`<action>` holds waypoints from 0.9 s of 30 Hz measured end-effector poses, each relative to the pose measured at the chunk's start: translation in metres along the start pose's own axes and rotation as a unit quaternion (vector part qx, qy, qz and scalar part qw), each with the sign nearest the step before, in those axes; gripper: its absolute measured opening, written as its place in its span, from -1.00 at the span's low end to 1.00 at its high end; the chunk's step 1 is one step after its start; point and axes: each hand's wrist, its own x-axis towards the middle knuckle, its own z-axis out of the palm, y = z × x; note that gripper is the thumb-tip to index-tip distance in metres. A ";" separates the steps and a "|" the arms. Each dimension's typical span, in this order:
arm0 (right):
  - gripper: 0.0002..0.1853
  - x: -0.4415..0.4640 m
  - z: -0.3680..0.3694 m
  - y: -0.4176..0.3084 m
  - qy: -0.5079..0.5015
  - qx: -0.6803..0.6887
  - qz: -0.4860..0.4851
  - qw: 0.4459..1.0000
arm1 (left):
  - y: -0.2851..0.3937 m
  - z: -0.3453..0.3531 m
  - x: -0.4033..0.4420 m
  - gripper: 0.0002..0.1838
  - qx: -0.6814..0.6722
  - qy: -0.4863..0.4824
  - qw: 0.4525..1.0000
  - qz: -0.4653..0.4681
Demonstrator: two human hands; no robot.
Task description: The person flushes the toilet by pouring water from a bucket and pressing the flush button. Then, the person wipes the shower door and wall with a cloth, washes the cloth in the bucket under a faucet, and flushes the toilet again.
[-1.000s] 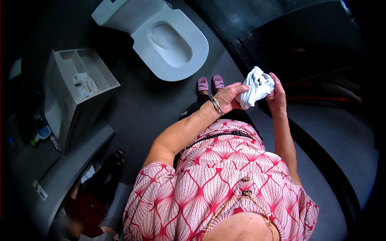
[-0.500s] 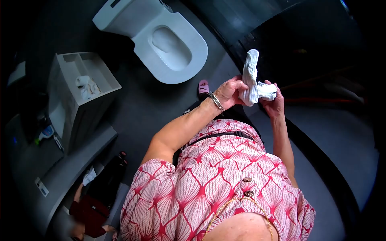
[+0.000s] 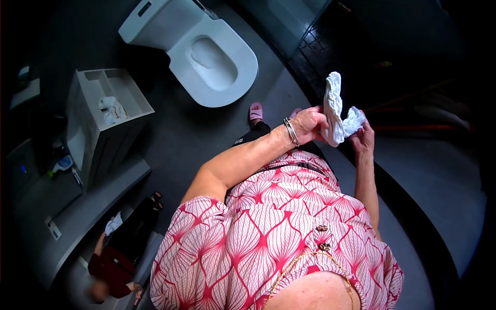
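Note:
A bunched, twisted white cloth (image 3: 335,111) is held in front of my waist. My left hand (image 3: 310,126), with silver bangles at the wrist, is closed on its nearer part, and a long end sticks up above the thumb. The other end bends over to the right, where my right hand (image 3: 363,138) grips it. Part of that hand's fingers is hidden behind the cloth. Whether the cloth has a particular shape, such as a garment's, I cannot make out.
A white toilet (image 3: 212,64) with its bowl uncovered stands ahead on the left. An open drawer (image 3: 135,93) holds a paper roll (image 3: 107,103). A spray bottle (image 3: 64,164) lies beyond it. A person in a dark red top (image 3: 111,271) appears at lower left. Glass (image 3: 299,23) stands ahead.
Both hands have moved slightly to the right and toward me with the white cloth. It stays gripped between them. The view has shifted a little.

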 end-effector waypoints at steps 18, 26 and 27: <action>-0.23 -0.034 0.088 -0.020 -0.168 -0.551 -0.058 0.815 | 0.043 -0.003 -0.006 -0.51 0.290 0.065 0.951 -0.085; -0.25 -0.021 -0.012 -0.030 -0.048 -0.485 -0.028 0.872 | 0.215 -0.086 -0.087 -0.67 0.415 0.386 0.795 0.217; -0.27 -0.026 -0.014 -0.040 -0.046 -0.487 -0.005 0.872 | 0.243 -0.086 -0.101 -0.67 0.427 0.415 0.762 0.254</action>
